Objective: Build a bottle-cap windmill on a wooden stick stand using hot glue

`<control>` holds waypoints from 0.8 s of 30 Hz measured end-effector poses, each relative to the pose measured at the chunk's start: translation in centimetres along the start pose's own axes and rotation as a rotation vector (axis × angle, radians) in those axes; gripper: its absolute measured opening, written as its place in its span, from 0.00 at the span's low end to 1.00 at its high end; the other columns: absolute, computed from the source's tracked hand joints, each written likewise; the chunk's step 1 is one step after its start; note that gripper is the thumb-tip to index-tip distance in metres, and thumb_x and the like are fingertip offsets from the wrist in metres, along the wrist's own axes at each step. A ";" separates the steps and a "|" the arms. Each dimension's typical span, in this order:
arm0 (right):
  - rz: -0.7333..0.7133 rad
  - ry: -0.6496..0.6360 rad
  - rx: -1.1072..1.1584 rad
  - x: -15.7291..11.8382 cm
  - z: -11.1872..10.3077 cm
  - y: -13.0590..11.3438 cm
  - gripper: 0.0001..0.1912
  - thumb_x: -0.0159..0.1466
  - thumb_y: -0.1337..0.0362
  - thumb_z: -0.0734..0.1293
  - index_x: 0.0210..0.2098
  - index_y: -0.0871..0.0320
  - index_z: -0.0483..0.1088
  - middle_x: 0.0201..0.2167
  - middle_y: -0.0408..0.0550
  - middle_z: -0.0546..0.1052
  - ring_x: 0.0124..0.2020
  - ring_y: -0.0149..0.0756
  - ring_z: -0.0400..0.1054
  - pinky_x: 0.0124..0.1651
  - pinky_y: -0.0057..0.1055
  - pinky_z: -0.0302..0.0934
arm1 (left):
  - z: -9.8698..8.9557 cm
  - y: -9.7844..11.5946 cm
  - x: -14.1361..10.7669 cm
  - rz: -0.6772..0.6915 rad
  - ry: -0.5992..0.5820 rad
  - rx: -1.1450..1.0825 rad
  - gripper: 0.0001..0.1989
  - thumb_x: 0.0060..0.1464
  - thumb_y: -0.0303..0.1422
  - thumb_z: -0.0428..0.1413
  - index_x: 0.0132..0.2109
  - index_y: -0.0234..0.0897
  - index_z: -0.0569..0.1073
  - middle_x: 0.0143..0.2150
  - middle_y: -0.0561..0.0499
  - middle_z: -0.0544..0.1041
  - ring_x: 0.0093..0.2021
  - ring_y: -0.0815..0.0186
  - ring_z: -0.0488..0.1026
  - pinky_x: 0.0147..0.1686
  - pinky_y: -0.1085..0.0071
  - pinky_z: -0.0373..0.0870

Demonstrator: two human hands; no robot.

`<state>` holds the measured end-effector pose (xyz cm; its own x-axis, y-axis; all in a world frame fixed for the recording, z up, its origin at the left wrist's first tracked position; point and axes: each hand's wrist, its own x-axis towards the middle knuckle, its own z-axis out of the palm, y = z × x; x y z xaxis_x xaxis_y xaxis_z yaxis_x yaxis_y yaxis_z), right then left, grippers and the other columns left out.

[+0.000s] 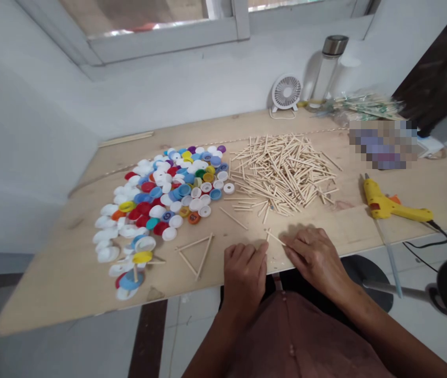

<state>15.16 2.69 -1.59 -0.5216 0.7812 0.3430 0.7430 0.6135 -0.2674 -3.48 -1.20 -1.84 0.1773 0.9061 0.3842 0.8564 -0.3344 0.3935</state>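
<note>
Near the table's front edge, my left hand (246, 273) is closed on a short wooden stick (267, 236) that points away from me. My right hand (313, 257) pinches another wooden stick (276, 238), slanted, whose far end meets the tip of the first one. Left of my hands lies a triangle of three sticks (205, 257). A single loose stick (233, 218) rests between the triangle and a large pile of sticks (286, 173). The fingertips of my left hand are partly hidden.
Many coloured bottle caps (156, 205) cover the left middle of the table (62, 262). A yellow glue gun (396, 206) lies at the right, its cord trailing over the edge. A small white fan (286, 92) and a glass bottle (325, 71) stand at the back.
</note>
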 end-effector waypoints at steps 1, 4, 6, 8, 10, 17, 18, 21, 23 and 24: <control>0.001 -0.001 -0.003 0.0 0.0 0.0 0.11 0.66 0.67 0.61 0.45 0.57 0.73 0.29 0.47 0.71 0.34 0.39 0.63 0.39 0.34 0.51 | 0.0 0.0 0.0 0.001 0.002 0.002 0.13 0.59 0.25 0.49 0.46 0.34 0.76 0.28 0.49 0.73 0.31 0.63 0.67 0.37 0.63 0.61; -0.008 -0.009 -0.015 0.1 -0.1 -0.2 0.12 0.66 0.68 0.61 0.47 0.57 0.72 0.29 0.47 0.71 0.34 0.38 0.63 0.38 0.34 0.50 | 0.1 0.0 -0.1 0.001 0.013 0.005 0.13 0.58 0.25 0.49 0.46 0.34 0.76 0.27 0.49 0.73 0.31 0.63 0.67 0.37 0.63 0.61; -0.019 -0.028 -0.036 0.1 -0.3 -0.3 0.15 0.66 0.68 0.61 0.50 0.56 0.71 0.29 0.47 0.71 0.34 0.38 0.63 0.38 0.34 0.50 | 0.2 0.0 -0.1 0.002 0.017 0.003 0.13 0.58 0.25 0.49 0.47 0.34 0.76 0.28 0.49 0.73 0.31 0.63 0.67 0.37 0.63 0.61; -0.034 -0.053 -0.064 0.2 -0.4 -0.3 0.16 0.66 0.68 0.61 0.52 0.56 0.70 0.30 0.48 0.71 0.34 0.38 0.63 0.38 0.33 0.50 | 0.2 0.0 -0.1 0.004 0.016 0.004 0.14 0.58 0.25 0.49 0.47 0.34 0.75 0.28 0.49 0.73 0.31 0.62 0.66 0.37 0.63 0.60; -0.047 -0.069 -0.092 0.2 -0.5 -0.4 0.16 0.66 0.68 0.61 0.52 0.55 0.70 0.30 0.48 0.72 0.34 0.38 0.63 0.38 0.34 0.50 | 0.2 0.0 -0.1 0.005 0.017 0.011 0.14 0.58 0.25 0.49 0.47 0.35 0.75 0.28 0.49 0.73 0.31 0.62 0.66 0.38 0.63 0.60; -0.053 -0.101 -0.116 0.4 -0.7 -0.6 0.15 0.66 0.69 0.59 0.50 0.56 0.71 0.29 0.48 0.72 0.31 0.38 0.62 0.36 0.35 0.48 | 0.2 -0.1 -0.1 0.013 -0.002 0.020 0.15 0.57 0.24 0.49 0.48 0.34 0.74 0.28 0.48 0.73 0.31 0.62 0.66 0.38 0.62 0.60; -0.052 -0.105 -0.108 0.4 -0.6 -0.5 0.16 0.66 0.70 0.59 0.50 0.57 0.71 0.29 0.48 0.72 0.31 0.37 0.62 0.36 0.34 0.48 | 0.2 -0.1 -0.1 0.016 -0.006 0.022 0.15 0.58 0.25 0.48 0.48 0.34 0.74 0.28 0.48 0.73 0.31 0.62 0.66 0.38 0.62 0.60; -0.054 -0.117 -0.096 0.4 -0.4 -0.5 0.16 0.67 0.70 0.59 0.50 0.57 0.71 0.29 0.48 0.72 0.31 0.37 0.62 0.36 0.34 0.48 | 0.1 -0.1 -0.1 0.019 -0.019 0.025 0.15 0.58 0.25 0.48 0.48 0.34 0.75 0.28 0.48 0.73 0.31 0.61 0.66 0.38 0.62 0.60; -0.053 -0.119 -0.101 0.4 -0.4 -0.5 0.15 0.67 0.69 0.59 0.51 0.57 0.71 0.29 0.48 0.72 0.31 0.37 0.62 0.36 0.34 0.48 | -0.1 -0.1 0.0 0.010 -0.034 0.011 0.15 0.58 0.25 0.48 0.48 0.34 0.75 0.28 0.48 0.73 0.31 0.61 0.67 0.37 0.62 0.61; -0.050 -0.114 -0.104 0.5 -0.4 -0.5 0.15 0.67 0.69 0.59 0.51 0.57 0.71 0.29 0.48 0.72 0.31 0.37 0.62 0.36 0.34 0.48 | -0.2 -0.1 0.1 0.001 -0.044 -0.005 0.15 0.58 0.25 0.48 0.48 0.34 0.75 0.28 0.48 0.74 0.31 0.61 0.67 0.38 0.62 0.61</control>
<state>14.70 2.69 -0.98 -0.5985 0.7619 0.2477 0.7514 0.6411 -0.1563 -3.66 -1.14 -1.69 0.1992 0.9163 0.3475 0.8536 -0.3364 0.3978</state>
